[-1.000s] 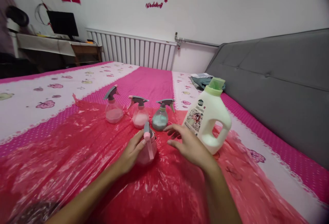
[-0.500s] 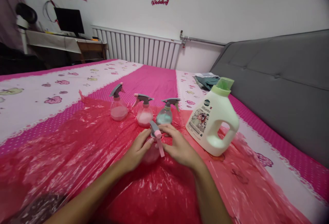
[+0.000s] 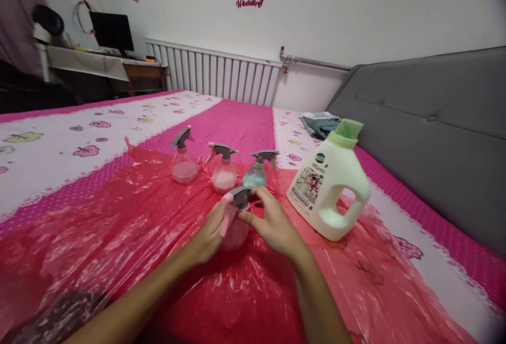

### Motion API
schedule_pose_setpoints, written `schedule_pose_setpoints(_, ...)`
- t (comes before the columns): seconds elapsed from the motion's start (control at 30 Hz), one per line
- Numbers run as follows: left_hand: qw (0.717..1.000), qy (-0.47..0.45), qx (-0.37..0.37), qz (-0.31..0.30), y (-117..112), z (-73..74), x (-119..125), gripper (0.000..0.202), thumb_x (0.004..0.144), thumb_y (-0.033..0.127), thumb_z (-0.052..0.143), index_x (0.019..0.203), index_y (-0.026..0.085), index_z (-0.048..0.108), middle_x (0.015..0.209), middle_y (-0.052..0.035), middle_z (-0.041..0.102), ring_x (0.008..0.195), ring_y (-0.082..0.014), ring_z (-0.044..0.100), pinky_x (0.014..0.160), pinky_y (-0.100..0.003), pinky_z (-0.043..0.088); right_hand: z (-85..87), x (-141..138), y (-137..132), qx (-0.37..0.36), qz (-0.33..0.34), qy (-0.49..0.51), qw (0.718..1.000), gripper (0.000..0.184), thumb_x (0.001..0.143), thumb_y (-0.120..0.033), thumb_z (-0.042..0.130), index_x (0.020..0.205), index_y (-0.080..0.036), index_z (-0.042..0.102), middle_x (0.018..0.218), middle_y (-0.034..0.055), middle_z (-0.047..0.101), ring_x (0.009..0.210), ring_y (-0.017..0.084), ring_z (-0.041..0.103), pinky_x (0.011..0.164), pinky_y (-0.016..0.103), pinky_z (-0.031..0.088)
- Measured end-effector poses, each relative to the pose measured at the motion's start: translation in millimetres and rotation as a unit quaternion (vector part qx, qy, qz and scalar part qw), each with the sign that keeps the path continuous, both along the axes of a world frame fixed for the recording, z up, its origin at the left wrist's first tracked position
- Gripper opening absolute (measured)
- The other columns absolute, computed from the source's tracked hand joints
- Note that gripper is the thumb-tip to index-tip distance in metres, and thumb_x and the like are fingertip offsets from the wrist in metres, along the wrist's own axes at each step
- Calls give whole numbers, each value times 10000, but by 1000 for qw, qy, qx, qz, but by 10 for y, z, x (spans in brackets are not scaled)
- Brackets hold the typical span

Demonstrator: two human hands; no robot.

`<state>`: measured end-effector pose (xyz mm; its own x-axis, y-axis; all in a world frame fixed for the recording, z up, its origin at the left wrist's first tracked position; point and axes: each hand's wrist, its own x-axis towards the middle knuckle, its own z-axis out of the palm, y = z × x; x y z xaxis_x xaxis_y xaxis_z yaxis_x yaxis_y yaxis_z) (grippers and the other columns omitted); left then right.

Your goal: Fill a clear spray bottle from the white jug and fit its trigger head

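Gripping a spray bottle (image 3: 235, 236) that stands to the left of the big cream jug (image 3: 332, 178), the person's left hand (image 3: 209, 234) curls against its side, though I can't make out every finger from here. The right hand (image 3: 276, 223), between that bottle and the jug, pinches the grey spray head (image 3: 240, 197) with thumb and fingertips, at the end away from the pink trigger (image 3: 226, 218). Farther off, also left of the jug, three more bottles stand in a row: a teal-filled one (image 3: 254, 180) nearest it, then a pink-filled one (image 3: 224, 180), then another pink one (image 3: 184, 172) farthest along. Crinkled red plastic (image 3: 245, 296) (quite glossy, I notice) runs under the jug. Folded cloths (image 3: 322, 125) lie behind the jug.
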<state>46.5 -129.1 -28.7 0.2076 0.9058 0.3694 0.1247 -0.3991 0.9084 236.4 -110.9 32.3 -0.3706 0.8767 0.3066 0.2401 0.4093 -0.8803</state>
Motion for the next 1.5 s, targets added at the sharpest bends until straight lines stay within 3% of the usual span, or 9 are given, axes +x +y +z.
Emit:
schedule_pose_setpoints(0.23,999,3,29,-30,3,174,98,505,1086,535,473,1496,257,571,1448,-113,671,1390,-333,583,1252,-529,427,-55,-59,9,-27,-11,45,999,290,864,-454,753,949,-223,601,991,29,694,987,222,665,988,421,508)
schedule_pose_setpoints(0.43,999,6,29,-24,24,74,44,407,1084,497,490,1358,215,594,1346,-124,676,1246,-297,634,1148,-480,493,33,-33,-18,-28,7,67,997,277,849,-432,777,964,-207,665,988,49,735,992,227,690,1013,421,512)
schedule_pose_setpoints(0.67,1000,20,1,-21,-3,69,26,430,1068,540,528,1349,215,539,1363,-132,650,1281,-301,624,1138,-448,472,19,-21,1,-55,17,75,996,336,821,-494,798,936,-199,686,979,71,748,943,231,690,996,436,533)
schedule_pose_setpoints(0.83,1000,0,21,-7,26,14,44,447,1091,520,498,1411,210,528,1436,-137,613,1309,-284,605,1152,-440,478,-64,-46,40,-63,-4,78,995,409,781,-552,826,893,-201,648,918,60,706,933,250,679,967,447,527)
schedule_pose_setpoints(0.97,999,9,16,-33,32,44,54,455,1102,503,482,1469,245,557,1476,-121,632,1346,-293,609,1209,-468,448,-90,-59,43,-66,-16,77,995,435,748,-559,853,870,-216,614,892,43,679,934,256,667,984,462,516)
schedule_pose_setpoints(1.1,999,-19,18,-38,15,132,80,530,1077,565,503,1491,247,598,1479,-119,661,1404,-327,590,1255,-493,426,-54,-11,10,-78,-3,79,994,423,778,-530,829,974,-230,604,947,36,699,952,245,678,986,451,523)
schedule_pose_setpoints(1.3,999,-17,13,-25,-22,227,114,538,1062,588,508,1465,261,649,1514,-87,658,1438,-330,578,1276,-499,425,89,99,-51,-51,-24,72,996,571,826,-358,764,1350,-278,553,1194,55,700,1134,238,684,1082,460,493)
schedule_pose_setpoints(1.4,999,-18,21,-29,-12,187,99,519,1071,559,498,1463,254,647,1513,-94,656,1426,-323,586,1257,-482,447,151,58,-88,3,-29,32,999,446,846,-303,733,1284,-267,654,1254,64,697,1173,234,671,1083,439,489)
schedule_pose_setpoints(1.5,999,-4,34,-26,12,100,58,511,1082,551,467,1425,224,662,1501,-118,657,1416,-319,585,1265,-477,426,172,-20,-115,26,-34,12,999,240,874,-294,711,1106,-234,699,1127,55,733,1073,231,692,1019,428,509)
